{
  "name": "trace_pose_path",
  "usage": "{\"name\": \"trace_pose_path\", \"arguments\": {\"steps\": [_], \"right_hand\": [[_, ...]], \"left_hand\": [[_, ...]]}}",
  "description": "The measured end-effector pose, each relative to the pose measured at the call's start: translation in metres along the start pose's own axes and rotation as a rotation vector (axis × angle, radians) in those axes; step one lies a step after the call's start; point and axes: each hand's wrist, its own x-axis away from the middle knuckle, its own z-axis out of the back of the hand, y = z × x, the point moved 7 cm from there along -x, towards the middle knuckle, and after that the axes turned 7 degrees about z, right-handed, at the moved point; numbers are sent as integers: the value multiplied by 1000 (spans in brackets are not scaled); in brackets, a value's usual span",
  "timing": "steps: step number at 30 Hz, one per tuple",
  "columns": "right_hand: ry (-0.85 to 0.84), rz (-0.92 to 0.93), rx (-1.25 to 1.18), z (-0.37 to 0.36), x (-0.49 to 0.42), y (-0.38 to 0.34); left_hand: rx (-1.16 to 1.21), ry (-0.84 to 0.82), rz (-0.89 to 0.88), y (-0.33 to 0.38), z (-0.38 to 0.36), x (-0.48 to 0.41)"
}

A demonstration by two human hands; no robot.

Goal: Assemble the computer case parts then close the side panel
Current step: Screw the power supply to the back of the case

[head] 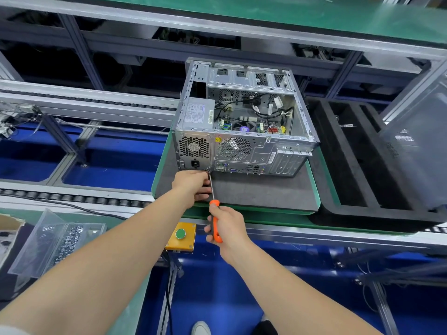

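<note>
Computer case [242, 122] lies on its side on a grey mat [261, 192] on a green-edged pallet [314, 189], centre of view. Its open side faces up, with the boards and cables exposed; the rear ports and fan grilles face near.

Right hand [226, 226] is clamped around the orange handle of a screwdriver [216, 221]. The shaft runs far-ward to the lower rear edge of the case, below the power supply. Left hand [193, 183] sits at that same edge, fingers curled just beside the shaft. Whether they pinch it cannot be told.

Side panel [420, 141], grey and perforated, stands at the right edge. It is apart from the case, over a black foam tray [350, 165].

Near left, a clear bin of small screws [60, 240] sits on the green-topped bench [135, 308]. A yellow box with a green button [181, 234] hangs at the bench's front rail. Roller conveyor [72, 197] runs left of the pallet. Blue floor [108, 165] shows beneath the aluminium framing.
</note>
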Motion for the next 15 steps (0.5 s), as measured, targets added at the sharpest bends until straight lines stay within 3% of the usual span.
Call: {"name": "trace_pose_path", "arguments": {"steps": [15], "right_hand": [[4,-9,-33,-2,-2,1]], "left_hand": [[29,-29,21,-1,1,0]]}}
